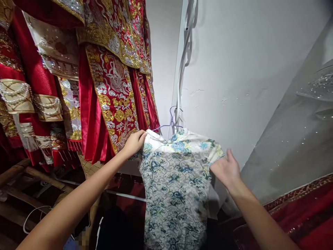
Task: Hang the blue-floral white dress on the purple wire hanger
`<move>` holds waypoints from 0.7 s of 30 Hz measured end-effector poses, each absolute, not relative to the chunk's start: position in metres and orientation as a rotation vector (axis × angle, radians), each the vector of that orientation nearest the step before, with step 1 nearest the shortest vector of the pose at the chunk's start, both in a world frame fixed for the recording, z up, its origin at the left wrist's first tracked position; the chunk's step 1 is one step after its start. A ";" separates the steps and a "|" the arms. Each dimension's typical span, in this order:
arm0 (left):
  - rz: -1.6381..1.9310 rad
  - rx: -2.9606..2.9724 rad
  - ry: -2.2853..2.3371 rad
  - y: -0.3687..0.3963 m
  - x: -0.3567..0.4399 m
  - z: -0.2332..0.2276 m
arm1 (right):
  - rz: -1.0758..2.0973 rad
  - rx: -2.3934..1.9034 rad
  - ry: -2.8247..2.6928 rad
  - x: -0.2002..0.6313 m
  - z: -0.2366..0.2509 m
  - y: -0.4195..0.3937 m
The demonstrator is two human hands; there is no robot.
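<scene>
Inspector: Left side: red satin robes with gold and silver embroidery (114, 80) hang close. The left hand (134, 143) has its fingers pinched on the left shoulder of the white short-sleeved dress with blue and green floral print (177, 187).

Clerk: Risk there?

Inspector: Likely snagging on the embroidery. The dress hangs from a thin blue wire hanger (170, 121) by the white wall (234, 69). The right hand (225, 169), fingers open, rests against the sleeve; a one-sided pull could slip the dress off.

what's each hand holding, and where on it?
Left hand grips the floral dress at its left shoulder by the collar; right hand touches its right sleeve edge.
</scene>
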State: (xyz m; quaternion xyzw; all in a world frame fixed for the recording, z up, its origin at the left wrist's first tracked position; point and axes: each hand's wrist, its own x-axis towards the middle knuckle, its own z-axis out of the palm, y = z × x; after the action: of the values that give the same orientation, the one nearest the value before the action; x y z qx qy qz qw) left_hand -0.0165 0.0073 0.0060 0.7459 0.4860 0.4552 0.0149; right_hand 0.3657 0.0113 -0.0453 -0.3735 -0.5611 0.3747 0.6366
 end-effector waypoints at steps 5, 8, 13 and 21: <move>1.462 2.273 1.480 0.014 0.009 0.025 | 1.038 -0.711 -1.224 0.358 0.014 0.001; 1.522 2.218 1.482 0.018 0.018 0.031 | 1.102 -0.694 -1.353 0.330 0.032 -0.030; 1.547 1.981 1.218 0.004 0.016 0.000 | 1.357 -0.689 -2.082 0.311 -0.015 -0.070; 1.296 1.774 0.504 -0.057 0.101 -0.002 | -0.139 -0.986 -2.076 0.259 -0.096 -0.043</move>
State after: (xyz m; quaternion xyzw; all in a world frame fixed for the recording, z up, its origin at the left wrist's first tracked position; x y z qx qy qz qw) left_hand 0.1012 -0.0568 -0.0020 0.7108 0.2020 0.5191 0.4295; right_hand 0.2586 -0.0434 -0.0965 -0.3911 -0.8235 -0.0553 0.4072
